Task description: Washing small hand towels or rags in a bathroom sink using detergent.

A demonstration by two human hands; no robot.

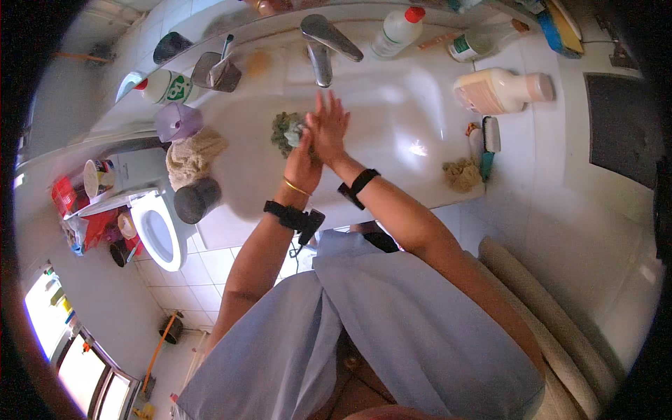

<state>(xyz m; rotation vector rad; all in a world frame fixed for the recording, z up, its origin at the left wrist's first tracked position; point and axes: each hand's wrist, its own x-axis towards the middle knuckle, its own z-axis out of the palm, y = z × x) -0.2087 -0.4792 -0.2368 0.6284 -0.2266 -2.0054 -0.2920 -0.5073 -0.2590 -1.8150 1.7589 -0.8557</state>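
Note:
My two hands meet over the white basin [245, 161], in front of the chrome faucet [320, 56]. The right hand [329, 129] is open, its fingers stretched toward the faucet and its palm against my left hand [304, 162]. Of the left hand the thumb shows, pointing away from me; its other fingers are mostly hidden by the right hand. Just left of the hands is a grey-green mesh scrubber [283, 133] with a paler patch on it. Whether the left hand touches it I cannot tell.
On the basin's left edge are a purple container [177, 122], a beige cloth [192, 159] and a dark cup [197, 201]. A red-capped bottle [397, 33] stands behind. At right are a cream bottle [497, 91], a brush [491, 134] and a tan mesh scrubber [461, 175].

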